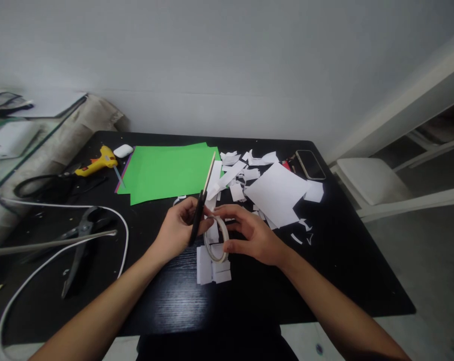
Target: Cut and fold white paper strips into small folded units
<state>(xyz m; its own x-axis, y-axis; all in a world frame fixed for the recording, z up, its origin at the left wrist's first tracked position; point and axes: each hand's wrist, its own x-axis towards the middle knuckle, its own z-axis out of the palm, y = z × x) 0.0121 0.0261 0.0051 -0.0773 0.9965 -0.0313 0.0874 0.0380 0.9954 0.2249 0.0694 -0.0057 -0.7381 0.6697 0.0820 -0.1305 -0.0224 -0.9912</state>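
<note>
My left hand (180, 228) is closed around a slim tool with a black handle and a long narrow blade (209, 173); I cannot tell whether it is a cutter or closed scissors. A thin roll of tape (224, 231) stands on edge between my two hands. My right hand (255, 235) grips the roll's rim with thumb and fingers, and the left fingertips meet its upper edge. Below the roll lie small stacks of white paper pieces (204, 268). Beyond my hands, white paper strips (230, 178) and scraps are heaped on the black table (324, 281).
Green sheets (167, 173) lie at the back, beside a yellow glue gun (99, 163) and a white earbud case (123, 151). Large black-handled cutters (84, 230) and a white cable (127, 230) are on the left. White paper (277, 195) and a phone (310, 165) lie on the right.
</note>
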